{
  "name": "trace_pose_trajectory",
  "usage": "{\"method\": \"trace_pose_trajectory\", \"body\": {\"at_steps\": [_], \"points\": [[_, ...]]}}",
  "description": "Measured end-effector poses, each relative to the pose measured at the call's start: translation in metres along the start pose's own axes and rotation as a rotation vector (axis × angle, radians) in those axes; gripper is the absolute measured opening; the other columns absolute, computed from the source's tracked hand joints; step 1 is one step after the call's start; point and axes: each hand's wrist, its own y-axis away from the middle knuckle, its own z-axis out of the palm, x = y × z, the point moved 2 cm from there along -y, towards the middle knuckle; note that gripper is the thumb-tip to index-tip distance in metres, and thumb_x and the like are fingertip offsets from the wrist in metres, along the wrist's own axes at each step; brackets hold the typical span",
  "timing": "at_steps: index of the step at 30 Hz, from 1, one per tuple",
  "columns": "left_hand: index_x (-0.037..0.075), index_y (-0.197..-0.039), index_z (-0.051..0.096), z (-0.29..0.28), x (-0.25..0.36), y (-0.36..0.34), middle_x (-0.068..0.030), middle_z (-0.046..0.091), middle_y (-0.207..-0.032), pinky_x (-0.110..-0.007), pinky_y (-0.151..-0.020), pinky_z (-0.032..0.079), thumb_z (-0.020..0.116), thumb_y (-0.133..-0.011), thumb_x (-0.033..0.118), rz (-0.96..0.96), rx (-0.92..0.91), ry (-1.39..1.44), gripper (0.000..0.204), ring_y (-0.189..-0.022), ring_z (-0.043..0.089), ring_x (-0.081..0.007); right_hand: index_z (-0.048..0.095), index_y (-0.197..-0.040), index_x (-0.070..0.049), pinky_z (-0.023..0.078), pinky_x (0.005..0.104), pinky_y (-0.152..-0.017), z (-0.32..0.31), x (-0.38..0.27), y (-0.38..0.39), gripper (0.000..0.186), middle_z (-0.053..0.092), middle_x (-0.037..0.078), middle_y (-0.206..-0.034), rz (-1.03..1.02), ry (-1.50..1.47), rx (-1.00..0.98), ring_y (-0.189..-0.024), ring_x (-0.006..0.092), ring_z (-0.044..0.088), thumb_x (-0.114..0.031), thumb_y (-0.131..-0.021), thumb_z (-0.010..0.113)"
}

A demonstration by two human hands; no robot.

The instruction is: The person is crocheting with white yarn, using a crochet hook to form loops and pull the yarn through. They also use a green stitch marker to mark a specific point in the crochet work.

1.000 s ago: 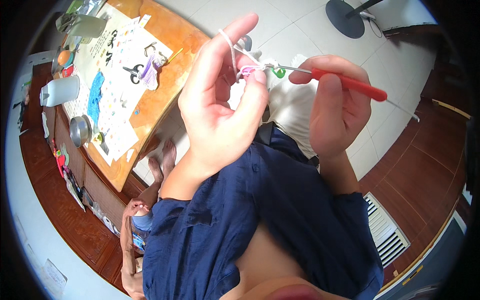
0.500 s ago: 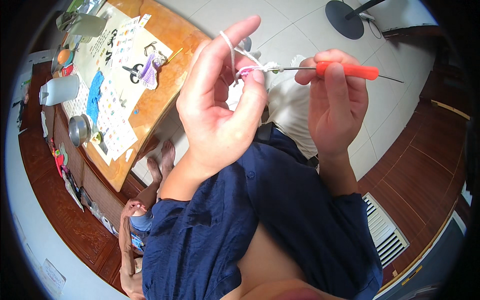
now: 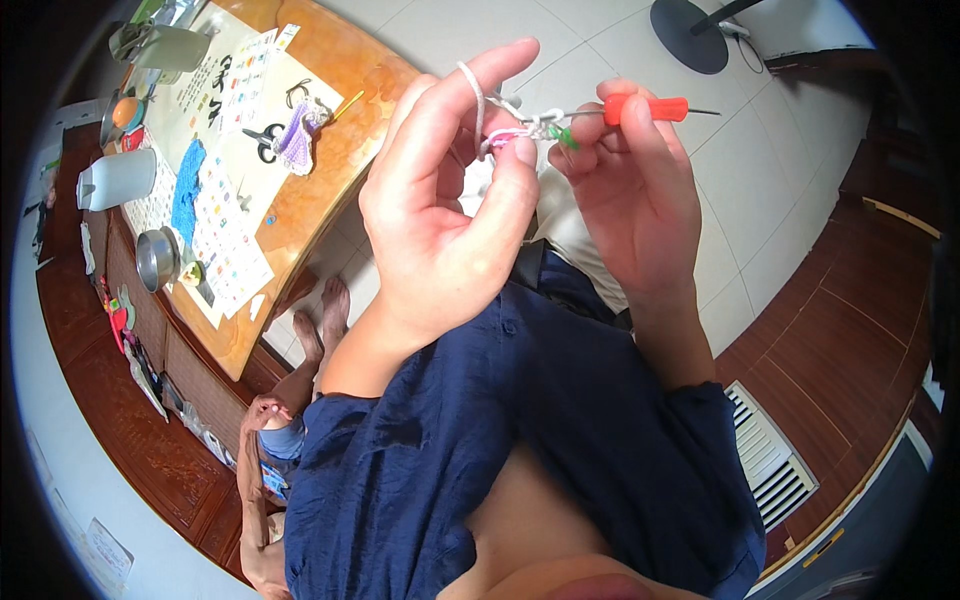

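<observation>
My left hand [image 3: 425, 225] pinches a small piece of white and pink crochet [image 3: 512, 134] between thumb and fingers. White yarn [image 3: 475, 92] loops over its raised index finger. In my right hand [image 3: 640, 205] is a crochet hook [image 3: 655, 108] with a red-orange handle, held close to the left hand. Its thin metal shaft points left into the white stitches, and the other metal end sticks out to the right. A small green clip, like a stitch marker [image 3: 568, 138], hangs at the stitches beside my right fingertips. The hook's tip is hidden in the yarn.
On the wooden table [image 3: 350, 60] at left lie black scissors [image 3: 265, 142], a purple crocheted piece [image 3: 298, 140], blue knitwork [image 3: 187, 190], printed sheets, a metal cup [image 3: 157, 260] and a pale jug [image 3: 118, 180]. Another person's arm [image 3: 255, 480] and legs show below. A round black stand base [image 3: 690, 38] is on the floor.
My right hand has moved left with the hook, up against the crochet piece. The green clip now shows plainly beside its fingers. My left hand has shifted slightly right.
</observation>
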Motion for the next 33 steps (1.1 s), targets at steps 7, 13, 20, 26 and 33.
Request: {"method": "trace_pose_trajectory", "body": {"at_steps": [7, 13, 20, 26, 33], "points": [[-0.005, -0.134, 0.053, 0.0, -0.001, -0.002, 0.0016, 0.054, -0.09, -0.018, -0.076, 0.042, 0.063, -0.088, -0.002, -0.055, 0.018, 0.069, 0.047, -0.082, 0.052, -0.0055, 0.061, -0.116, 0.002, 0.049, 0.0249, -0.076, 0.003, 0.002, 0.005, 0.026, 0.07, 0.014, -0.098, -0.245, 0.303, -0.01, -0.079, 0.0124, 0.06, -0.018, -0.102, 0.052], [-0.006, -0.135, 0.05, -0.001, -0.002, -0.003, -0.0013, 0.058, -0.092, -0.02, -0.077, 0.045, 0.062, -0.089, -0.001, -0.144, -0.011, 0.198, 0.048, -0.086, 0.056, -0.0073, 0.066, -0.11, 0.002, 0.051, 0.0246, -0.079, 0.015, 0.0, 0.014, 0.021, 0.07, 0.013, -0.099, -0.576, 0.687, 0.033, -0.087, 0.0154, 0.065, 0.002, -0.089, 0.067], [-0.006, -0.135, 0.049, 0.0, -0.007, -0.005, -0.0055, 0.062, -0.099, -0.023, -0.08, 0.048, 0.059, -0.091, -0.003, -0.107, 0.023, 0.262, 0.045, -0.087, 0.059, -0.0101, 0.07, -0.106, -0.003, 0.051, 0.0278, -0.075, 0.014, -0.003, 0.013, 0.031, 0.07, 0.009, -0.099, -0.859, 1.126, -0.067, -0.086, 0.0204, 0.066, 0.004, -0.077, 0.076], [-0.002, -0.131, 0.054, 0.0, -0.01, -0.007, -0.0028, 0.063, -0.099, -0.022, -0.081, 0.048, 0.062, -0.091, -0.003, -0.139, 0.058, 0.307, 0.041, -0.093, 0.058, -0.0073, 0.072, -0.106, -0.008, 0.048, 0.0288, -0.072, 0.015, 0.003, 0.009, 0.036, 0.069, 0.005, -0.097, -1.015, 1.221, -0.072, -0.081, 0.0185, 0.062, 0.002, -0.072, 0.079], [-0.005, -0.136, 0.049, -0.004, -0.023, -0.007, -0.0066, 0.065, -0.101, -0.023, -0.083, 0.049, 0.063, -0.09, -0.003, -0.131, 0.04, 0.368, 0.048, -0.091, 0.061, -0.0108, 0.072, -0.105, -0.002, 0.047, 0.0301, -0.065, 0.02, 0.003, 0.013, 0.034, 0.064, 0.005, -0.086, -1.099, 1.49, -0.113, -0.074, 0.0184, 0.057, 0.006, -0.073, 0.078]]}}
